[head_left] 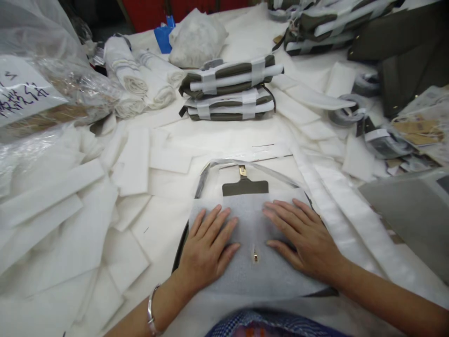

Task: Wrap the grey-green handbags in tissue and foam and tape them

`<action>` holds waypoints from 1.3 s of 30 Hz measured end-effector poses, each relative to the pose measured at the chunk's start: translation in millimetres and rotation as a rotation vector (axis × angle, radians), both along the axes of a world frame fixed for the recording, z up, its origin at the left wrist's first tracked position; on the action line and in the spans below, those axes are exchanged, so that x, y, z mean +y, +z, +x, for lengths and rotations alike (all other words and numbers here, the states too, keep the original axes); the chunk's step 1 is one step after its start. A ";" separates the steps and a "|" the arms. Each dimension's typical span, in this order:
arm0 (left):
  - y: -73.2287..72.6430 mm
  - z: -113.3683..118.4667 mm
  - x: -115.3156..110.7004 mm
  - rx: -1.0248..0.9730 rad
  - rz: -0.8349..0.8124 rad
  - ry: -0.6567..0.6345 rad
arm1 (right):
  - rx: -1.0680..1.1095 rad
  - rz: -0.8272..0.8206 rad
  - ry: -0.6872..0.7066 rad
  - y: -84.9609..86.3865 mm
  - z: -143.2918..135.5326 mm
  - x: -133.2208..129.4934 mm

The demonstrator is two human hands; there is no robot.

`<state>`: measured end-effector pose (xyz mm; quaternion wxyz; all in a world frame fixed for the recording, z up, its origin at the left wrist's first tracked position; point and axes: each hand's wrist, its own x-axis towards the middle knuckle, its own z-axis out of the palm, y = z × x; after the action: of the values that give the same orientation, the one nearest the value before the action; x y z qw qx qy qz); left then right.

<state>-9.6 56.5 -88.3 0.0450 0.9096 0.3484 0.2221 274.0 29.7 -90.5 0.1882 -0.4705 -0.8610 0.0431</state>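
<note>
A dark olive bag (245,188) with a gold clasp (242,171) lies flat in front of me. Most of it is covered by a translucent white sheet (245,281), and a small gold zipper pull (255,255) shows at the sheet's middle. My left hand (209,248) rests flat on the sheet's left half, fingers stretched out. On the right half, my right hand (303,236) also lies flat with its fingers spread. Neither hand grips anything. A wrapped strap (252,164) arches behind the bag's top edge.
Two wrapped olive bags (231,89) are stacked beyond, with more wrapped bags (326,28) at back right. Loose white foam sheets (70,229) cover the left side. Tape rolls (345,112) lie at right, and a plastic-wrapped package (38,93) stands at far left.
</note>
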 end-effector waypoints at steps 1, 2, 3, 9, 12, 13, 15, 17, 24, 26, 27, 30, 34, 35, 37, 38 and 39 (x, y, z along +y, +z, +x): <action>2.7 -1.4 -1.7 -0.052 0.049 -0.078 | 0.044 0.052 0.054 1.4 0.7 -1.2; 6.1 -3.1 -4.0 -0.092 0.065 -0.165 | 0.087 0.094 0.138 3.4 1.6 -2.9; 10.5 -4.8 -7.1 -0.110 0.036 -0.244 | 0.120 0.111 0.236 6.0 2.4 -5.1; 43.7 -12.3 -37.2 0.203 -0.367 -0.310 | 0.048 -0.261 0.341 33.8 7.5 -32.9; 42.0 -13.2 -46.8 0.303 -0.331 -0.300 | -0.091 -0.309 0.307 33.2 10.5 -52.4; 36.9 -12.7 -46.5 0.321 -0.307 -0.290 | -0.122 -0.285 0.277 28.2 11.2 -56.7; 23.7 -10.9 -41.6 0.341 -0.253 -0.264 | -0.156 -0.230 0.208 14.3 12.1 -59.8; 12.4 -9.1 -35.5 0.344 -0.199 -0.246 | -0.153 -0.185 0.186 1.5 12.7 -57.9; 24.9 -19.1 -89.4 0.355 -0.168 -0.291 | -0.115 -0.197 0.253 5.6 10.4 -109.6; 29.0 -24.4 -118.3 0.359 -0.188 -0.311 | -0.116 -0.219 0.243 10.5 7.2 -141.4; 29.3 -26.4 -129.6 0.360 -0.195 -0.307 | -0.117 -0.225 0.226 12.2 5.5 -154.6; 23.8 -29.2 -145.1 0.364 -0.195 -0.277 | -0.119 -0.230 0.169 13.0 1.8 -175.2; 6.6 -29.1 -141.4 0.356 -0.083 -0.253 | -0.131 -0.161 0.077 1.4 -1.2 -172.4; 2.0 -28.9 -140.7 0.348 -0.036 -0.239 | -0.136 -0.120 0.042 -3.1 -2.1 -171.3; -5.3 -28.7 -141.2 0.334 0.044 -0.208 | -0.146 -0.034 -0.009 -11.7 -4.3 -170.9; -7.6 -28.7 -141.9 0.331 0.071 -0.199 | -0.151 0.008 -0.020 -15.0 -5.2 -171.5; -9.0 -28.9 -142.5 0.332 0.086 -0.199 | -0.154 0.046 -0.021 -17.4 -6.0 -172.3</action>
<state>-38.5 -86.0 -97.3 -0.0302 0.9647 0.2497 0.0780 268.0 -142.6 -107.9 0.1326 -0.4769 -0.8688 -0.0149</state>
